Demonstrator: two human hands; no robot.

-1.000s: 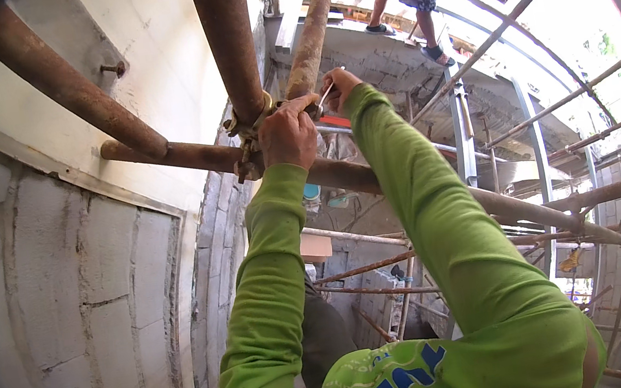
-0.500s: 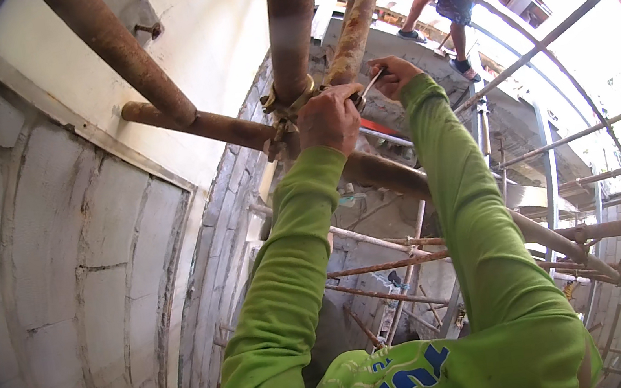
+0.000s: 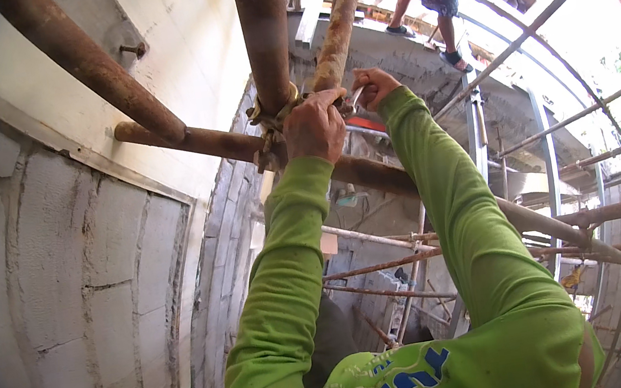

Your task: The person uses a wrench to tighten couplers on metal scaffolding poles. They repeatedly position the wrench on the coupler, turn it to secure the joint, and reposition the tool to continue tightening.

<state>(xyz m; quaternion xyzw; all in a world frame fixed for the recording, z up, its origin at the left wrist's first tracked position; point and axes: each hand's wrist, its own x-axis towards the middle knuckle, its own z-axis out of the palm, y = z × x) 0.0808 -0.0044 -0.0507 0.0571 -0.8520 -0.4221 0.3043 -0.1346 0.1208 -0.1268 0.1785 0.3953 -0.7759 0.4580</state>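
A person in bright green sleeves is reaching up to a rusty clamp (image 3: 273, 124) where an upright scaffold pipe (image 3: 265, 26) is crossing a horizontal pipe (image 3: 192, 141). The left hand (image 3: 314, 126) is curling closed over the joint, pressing on the clamp. The right hand (image 3: 368, 87) is gripping a thin metal tool (image 3: 355, 99), its tip hidden behind the left hand. The person seems to be working the clamp's fastening; the next move likely calls for steady turning force while the left hand is bracing. A block wall (image 3: 86, 289) is rising at the left, more pipes are crisscrossing below, and another person's legs (image 3: 435, 6) are standing on a concrete ledge (image 3: 417, 52) above.
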